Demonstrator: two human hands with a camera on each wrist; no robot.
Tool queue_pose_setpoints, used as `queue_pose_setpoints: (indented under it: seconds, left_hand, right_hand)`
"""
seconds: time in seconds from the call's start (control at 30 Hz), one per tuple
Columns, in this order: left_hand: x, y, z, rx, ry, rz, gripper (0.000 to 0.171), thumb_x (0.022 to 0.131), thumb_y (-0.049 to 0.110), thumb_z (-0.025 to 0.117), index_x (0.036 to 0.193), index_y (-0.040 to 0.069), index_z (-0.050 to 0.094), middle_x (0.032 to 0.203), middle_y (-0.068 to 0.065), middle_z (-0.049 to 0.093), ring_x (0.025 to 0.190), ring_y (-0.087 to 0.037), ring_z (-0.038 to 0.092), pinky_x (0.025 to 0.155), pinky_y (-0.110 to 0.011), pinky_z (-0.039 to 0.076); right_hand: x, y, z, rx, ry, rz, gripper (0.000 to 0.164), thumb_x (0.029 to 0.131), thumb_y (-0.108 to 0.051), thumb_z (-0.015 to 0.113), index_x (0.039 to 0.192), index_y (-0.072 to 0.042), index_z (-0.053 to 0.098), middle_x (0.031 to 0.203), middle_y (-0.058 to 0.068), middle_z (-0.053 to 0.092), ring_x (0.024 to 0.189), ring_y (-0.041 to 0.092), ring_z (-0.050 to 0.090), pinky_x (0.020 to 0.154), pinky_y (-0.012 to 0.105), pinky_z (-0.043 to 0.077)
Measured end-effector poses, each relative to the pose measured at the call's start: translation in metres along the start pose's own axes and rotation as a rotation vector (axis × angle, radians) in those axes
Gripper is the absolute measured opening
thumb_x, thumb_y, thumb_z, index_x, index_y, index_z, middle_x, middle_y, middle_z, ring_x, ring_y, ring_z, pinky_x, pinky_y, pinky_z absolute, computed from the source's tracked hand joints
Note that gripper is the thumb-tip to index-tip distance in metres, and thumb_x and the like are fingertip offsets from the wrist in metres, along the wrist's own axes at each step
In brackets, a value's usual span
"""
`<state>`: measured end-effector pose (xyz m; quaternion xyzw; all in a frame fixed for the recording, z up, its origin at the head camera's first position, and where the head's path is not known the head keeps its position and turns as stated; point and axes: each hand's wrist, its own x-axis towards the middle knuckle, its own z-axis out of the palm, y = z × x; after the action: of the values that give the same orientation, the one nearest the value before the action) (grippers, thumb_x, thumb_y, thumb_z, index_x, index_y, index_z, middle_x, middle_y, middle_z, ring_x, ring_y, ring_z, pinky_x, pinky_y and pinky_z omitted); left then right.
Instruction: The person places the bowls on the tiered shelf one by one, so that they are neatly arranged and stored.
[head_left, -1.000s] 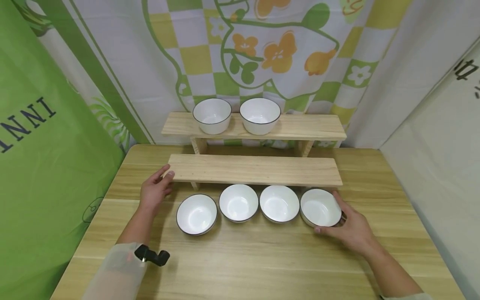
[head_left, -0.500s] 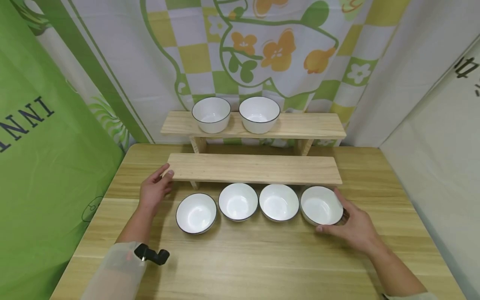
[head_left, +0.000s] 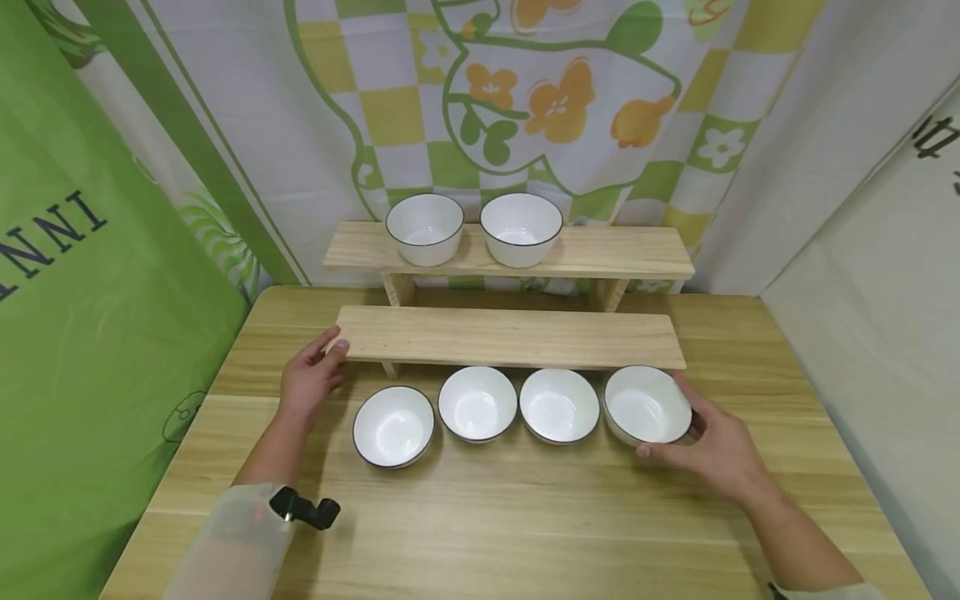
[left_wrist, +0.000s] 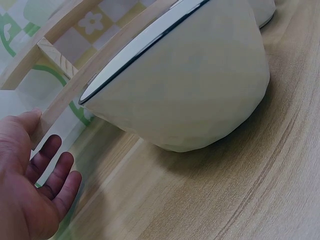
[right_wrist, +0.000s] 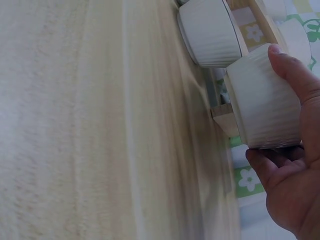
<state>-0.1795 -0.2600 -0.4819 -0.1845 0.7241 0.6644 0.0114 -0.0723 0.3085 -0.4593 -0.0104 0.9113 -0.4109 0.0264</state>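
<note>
My right hand [head_left: 716, 454] grips the rightmost white bowl [head_left: 647, 407] between thumb and fingers. In the right wrist view that dark-rimmed bowl [right_wrist: 265, 102] is off the tabletop, near the front of the lower shelf board. At the left end of the wooden two-tier shelf [head_left: 502, 337], my left hand [head_left: 309, 383] pinches the lower board, thumb on it and the other fingers loosely bent. Three more white bowls stand in a row before the shelf: a left one [head_left: 393, 427], a middle one [head_left: 477, 404] and another [head_left: 559, 406] beside the held bowl.
Two more white bowls, one left [head_left: 425, 229] and one right [head_left: 521, 229], stand on the upper board [head_left: 622, 252]. The wooden table [head_left: 480, 525] reaches a patterned curtain [head_left: 405, 108] behind, with green cloth [head_left: 90, 275] on the left.
The right hand has raised the rightmost bowl from the table and moved it slightly right and toward the shelf. The left hand and the other bowls have stayed put.
</note>
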Motion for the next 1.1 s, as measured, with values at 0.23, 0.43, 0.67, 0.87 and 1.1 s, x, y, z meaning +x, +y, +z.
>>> queue_pose_setpoints:
  seconds: [0.23,0.43,0.67,0.87,1.1]
  left_hand:
    - [-0.015,0.018,0.004,0.01,-0.014,-0.002,0.056,0.102,0.031,0.069,0.154,0.016,0.052,0.14,-0.018,0.056,0.116,-0.028,0.066,0.107,-0.049,0.05]
    - [-0.016,0.019,0.003,0.013,-0.02,0.0,0.057,0.102,0.032,0.069,0.154,0.018,0.052,0.142,-0.018,0.057,0.116,-0.028,0.065,0.106,-0.048,0.051]
    - [-0.011,0.011,0.002,0.005,-0.014,-0.007,0.058,0.101,0.037,0.07,0.154,0.02,0.053,0.133,-0.012,0.06,0.116,-0.028,0.065,0.105,-0.046,0.052]
    - [0.008,-0.014,-0.001,0.005,0.013,0.017,0.064,0.094,0.05,0.074,0.152,0.028,0.056,0.134,-0.01,0.061,0.114,-0.026,0.066,0.097,-0.037,0.057]
    - [0.005,-0.006,-0.001,-0.024,0.009,0.0,0.059,0.098,0.039,0.074,0.152,0.023,0.055,0.134,-0.008,0.061,0.109,-0.022,0.068,0.099,-0.04,0.056]
  right_hand:
    - [0.002,-0.007,-0.007,-0.05,0.005,-0.01,0.128,0.068,-0.046,0.098,0.165,-0.007,0.024,0.152,0.037,0.042,0.125,0.051,0.058,0.083,-0.001,0.037]
    - [0.006,-0.012,-0.014,-0.034,-0.001,-0.01,0.128,0.069,-0.046,0.097,0.165,-0.007,0.021,0.157,0.034,0.036,0.129,0.052,0.055,0.083,-0.001,0.039]
    - [0.012,-0.021,-0.024,-0.025,0.005,-0.011,0.125,0.071,-0.044,0.097,0.166,-0.011,0.022,0.155,0.035,0.039,0.128,0.053,0.054,0.081,0.0,0.041]
    - [0.02,-0.031,-0.032,0.026,0.008,-0.022,0.121,0.075,-0.035,0.096,0.166,-0.01,0.022,0.16,0.031,0.034,0.131,0.053,0.052,0.083,0.0,0.043]
    - [0.029,-0.042,-0.037,0.056,0.029,-0.017,0.117,0.078,-0.033,0.095,0.165,-0.006,0.021,0.162,0.029,0.03,0.134,0.051,0.049,0.083,-0.001,0.041]
